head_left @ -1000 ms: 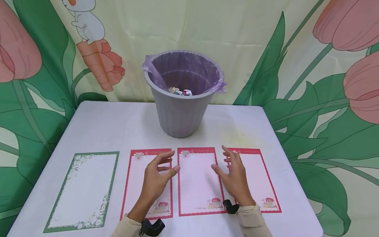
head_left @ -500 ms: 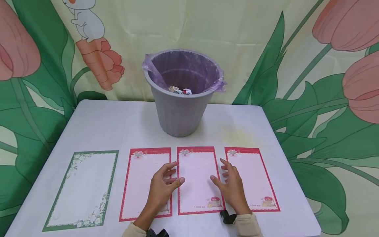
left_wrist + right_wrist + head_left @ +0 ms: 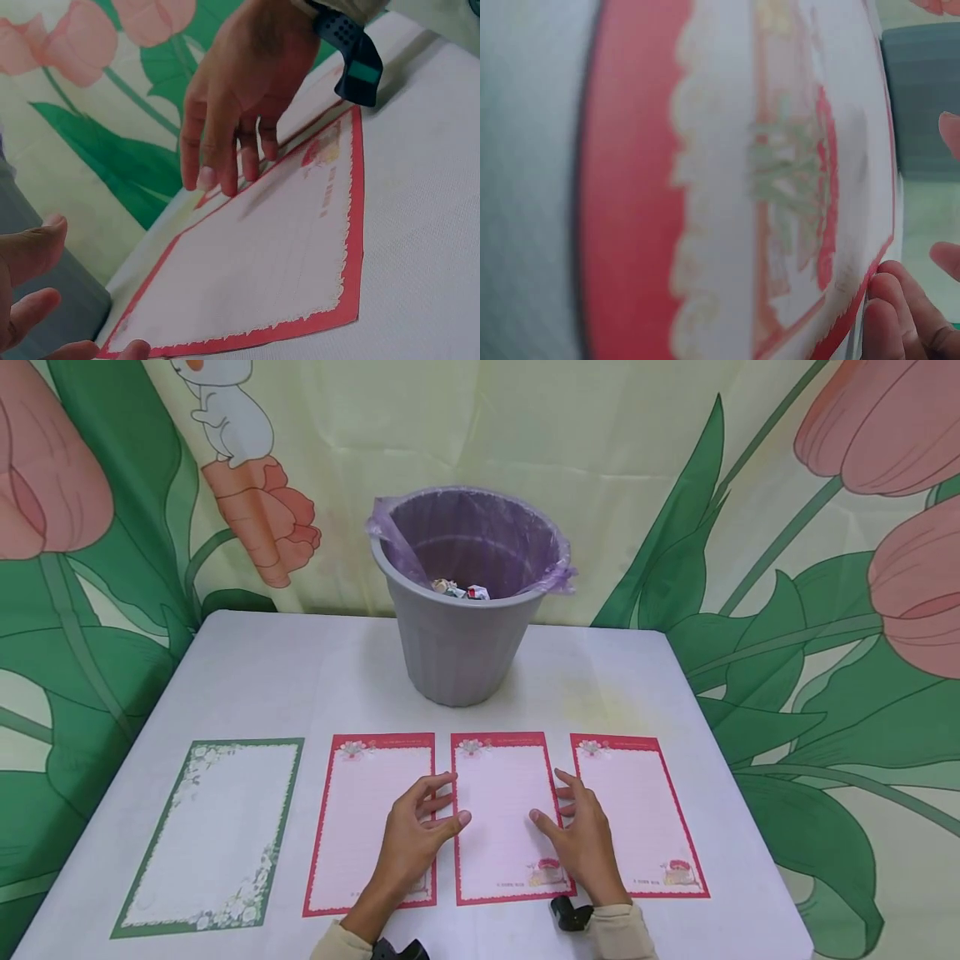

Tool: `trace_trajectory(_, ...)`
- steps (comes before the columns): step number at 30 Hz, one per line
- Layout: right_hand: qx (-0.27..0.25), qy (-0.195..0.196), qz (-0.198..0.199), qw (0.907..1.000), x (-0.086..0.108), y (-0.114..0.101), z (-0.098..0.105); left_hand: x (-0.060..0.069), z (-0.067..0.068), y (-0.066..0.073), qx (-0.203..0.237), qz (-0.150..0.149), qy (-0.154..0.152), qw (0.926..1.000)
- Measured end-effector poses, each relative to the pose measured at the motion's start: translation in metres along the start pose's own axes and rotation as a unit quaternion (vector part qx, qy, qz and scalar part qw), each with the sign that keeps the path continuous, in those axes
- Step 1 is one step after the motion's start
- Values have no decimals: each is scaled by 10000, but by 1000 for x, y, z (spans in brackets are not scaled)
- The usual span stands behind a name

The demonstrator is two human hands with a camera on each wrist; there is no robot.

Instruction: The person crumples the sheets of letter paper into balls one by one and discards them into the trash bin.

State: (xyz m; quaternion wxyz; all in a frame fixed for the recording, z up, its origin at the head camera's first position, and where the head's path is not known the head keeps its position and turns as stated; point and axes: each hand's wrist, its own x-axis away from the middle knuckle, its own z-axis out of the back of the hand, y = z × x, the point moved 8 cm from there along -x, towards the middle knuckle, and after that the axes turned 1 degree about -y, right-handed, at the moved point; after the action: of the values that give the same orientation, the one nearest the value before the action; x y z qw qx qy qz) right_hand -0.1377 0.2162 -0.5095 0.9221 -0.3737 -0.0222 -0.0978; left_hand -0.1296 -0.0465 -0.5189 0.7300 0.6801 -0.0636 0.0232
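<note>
Four paper sheets would be a row here; the middle red-bordered sheet (image 3: 502,827) lies between my two hands. My left hand (image 3: 416,835) curves beside its left edge, fingertips at the border and thumb over the page. Along the right edge, my right hand (image 3: 581,839) is bent the same way, with the thumb above the page. In the left wrist view, the right hand (image 3: 240,97) points its fingers down along the sheet's far edge. The right wrist view shows fingertips (image 3: 885,322) against the red border. Neither hand visibly pinches the paper.
A red-bordered sheet (image 3: 375,810) lies at left, partly under my left hand, and another red-bordered sheet (image 3: 637,810) at right. Farther left is a green-bordered sheet (image 3: 213,835). A grey bin (image 3: 461,652) with a purple liner and crumpled scraps stands behind on the white table (image 3: 300,668).
Both hands have come down and nearer to the middle sheet's long edges; the left has also moved rightward. The bin and the other sheets stay in place.
</note>
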Motion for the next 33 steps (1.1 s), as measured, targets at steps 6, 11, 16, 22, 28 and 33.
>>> trace_trajectory(6,-88,-15,-121,9999,1,1,-1,-1,1,-2,238,128,119,9996)
trace_trajectory(11,-78,-33,-139,9999,2,2,-2,-4,-1,-3,399,139,82,9991)
trace_trajectory(16,-98,-19,-59,9999,2,2,-2,-6,-9,-5,432,18,-55,9990)
trace_trajectory(22,-160,-49,-83,9998,3,4,-2,-6,-18,-8,179,-68,-220,9996)
trace_trajectory(28,-323,-49,-116,9994,4,5,-3,-6,-15,-8,36,-36,-69,10000)
trace_trajectory(33,-457,-32,-104,9989,2,8,-1,-5,-7,-4,171,-122,105,9997)
